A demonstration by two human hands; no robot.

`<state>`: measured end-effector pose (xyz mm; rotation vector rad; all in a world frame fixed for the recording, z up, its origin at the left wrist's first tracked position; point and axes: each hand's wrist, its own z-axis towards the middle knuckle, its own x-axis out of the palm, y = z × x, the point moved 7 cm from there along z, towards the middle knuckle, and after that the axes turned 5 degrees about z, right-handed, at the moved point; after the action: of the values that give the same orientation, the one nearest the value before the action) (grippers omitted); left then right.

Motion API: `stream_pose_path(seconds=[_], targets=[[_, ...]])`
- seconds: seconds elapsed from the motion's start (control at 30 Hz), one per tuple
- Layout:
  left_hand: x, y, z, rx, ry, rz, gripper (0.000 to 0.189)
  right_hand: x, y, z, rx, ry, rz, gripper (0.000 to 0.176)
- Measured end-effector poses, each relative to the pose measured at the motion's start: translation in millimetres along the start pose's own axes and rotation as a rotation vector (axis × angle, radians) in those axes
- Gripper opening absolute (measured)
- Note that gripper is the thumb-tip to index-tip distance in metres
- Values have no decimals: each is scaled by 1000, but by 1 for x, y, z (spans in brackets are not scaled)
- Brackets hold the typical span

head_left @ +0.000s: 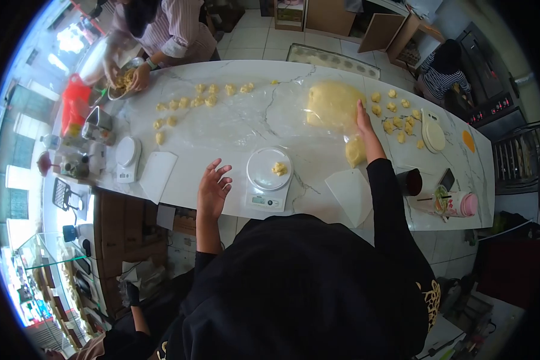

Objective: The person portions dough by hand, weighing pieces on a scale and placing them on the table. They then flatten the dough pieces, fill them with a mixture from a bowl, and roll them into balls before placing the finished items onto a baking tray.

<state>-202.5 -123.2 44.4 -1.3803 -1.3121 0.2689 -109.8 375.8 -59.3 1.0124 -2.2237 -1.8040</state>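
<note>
A small piece of yellow dough (pixel 279 169) lies on the round plate of a white kitchen scale (pixel 270 198) in front of me. To the left of the scale, my left hand (pixel 214 187) is raised with its fingers spread and nothing in them. My right hand (pixel 364 122) reaches forward to the right edge of a large dough slab (pixel 336 103), which plastic film partly covers. Its fingers are stretched out along that edge. Close beside my right forearm sits a smaller dough lump (pixel 355 152).
Dough pieces (pixel 211 100) stand in rows at far left, more (pixel 392 107) at right near a cream scale (pixel 433 130). White scrapers (pixel 352 193) (pixel 158 174), a dark cup (pixel 410 182) and a pink-lidded bottle (pixel 462 204) lie nearer. A person (pixel 168 30) works over a bowl (pixel 126 78).
</note>
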Motion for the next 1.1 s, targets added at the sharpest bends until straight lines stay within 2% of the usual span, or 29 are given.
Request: stream_pose_path(seconds=[0.07, 0.13, 0.17, 0.23, 0.27, 0.33, 0.37, 0.4, 0.47, 0.5, 0.57, 0.6, 0.67, 0.7, 0.73, 0.77, 0.8, 0.87, 0.9, 0.93, 0.97, 1.0, 1.03, 1.1], targets=[[-6, -6, 5, -9, 25, 0, 41, 12, -9, 9, 102, 266, 480, 82], [-19, -15, 13, 3, 28, -3, 41, 1, 14, -20, 206, 271, 527, 86], [-26, -21, 18, 16, 29, 34, 41, 5, 7, -10, 204, 281, 518, 86], [-44, -32, 34, 42, 15, 127, 40, -7, -10, 22, -57, 85, 67, 89], [-55, -34, 44, 43, 11, 122, 40, -5, -7, 22, -58, 89, 62, 89], [-90, -40, 65, 59, -218, 452, 46, -8, -4, 15, 13, -5, 61, 90], [-114, -33, 75, 66, -374, 310, 45, -5, 1, 9, 12, -2, 62, 90], [-133, -25, 93, 72, -378, 309, 45, -21, 19, -1, -135, -279, -134, 83], [-179, -7, 120, -18, -543, 24, 41, -42, 68, -42, -436, -834, -522, 69], [-177, -10, 129, -7, -542, -25, 34, -37, 90, -60, -447, -830, -517, 69], [-171, -13, 145, -58, -553, -79, 31, 8, 161, -132, -894, -469, -56, 42], [-168, -12, 153, -114, -558, -125, 29, 40, 185, -162, -943, -271, 1, 32], [-173, -11, 161, -100, -640, -175, 24, 117, 205, -214, -1002, 140, 20, 20], [-163, -31, 165, 37, -572, -74, 21, 163, 202, -235, -939, 460, 49, 17], [-152, -48, 169, 172, -502, 28, 19, 210, 188, -255, -784, 730, 3, 17], [-146, -64, 174, 310, -492, 239, 16, 254, 173, -277, -741, 964, -39, 19], [-144, -72, 176, 321, -500, 239, 16, 296, 151, -294, -807, 1179, -210, 26], [-108, -116, 161, 833, -430, 1137, 16, 371, 113, -308, -896, 1239, -331, 41], [-110, -117, 164, 781, -344, 1147, 17, 402, 111, -310, -1038, 1139, -467, 48], [-106, -125, 155, 874, -343, 1211, 18, 429, 111, -311, -1174, 1027, -600, 56], [-117, -127, 149, 848, -455, 1302, 23, 457, 115, -311, -1195, 1034, -596, 56], [-132, -127, 144, 821, -572, 1391, 29, 480, 130, -302, -1106, 969, -457, 59], [-142, -128, 142, 841, -593, 1394, 29, 498, 143, -288, -1015, 902, -317, 61], [-172, -134, 132, 791, -1014, 1639, 38, 524, 158, -279, -1063, 918, -283, 62]])
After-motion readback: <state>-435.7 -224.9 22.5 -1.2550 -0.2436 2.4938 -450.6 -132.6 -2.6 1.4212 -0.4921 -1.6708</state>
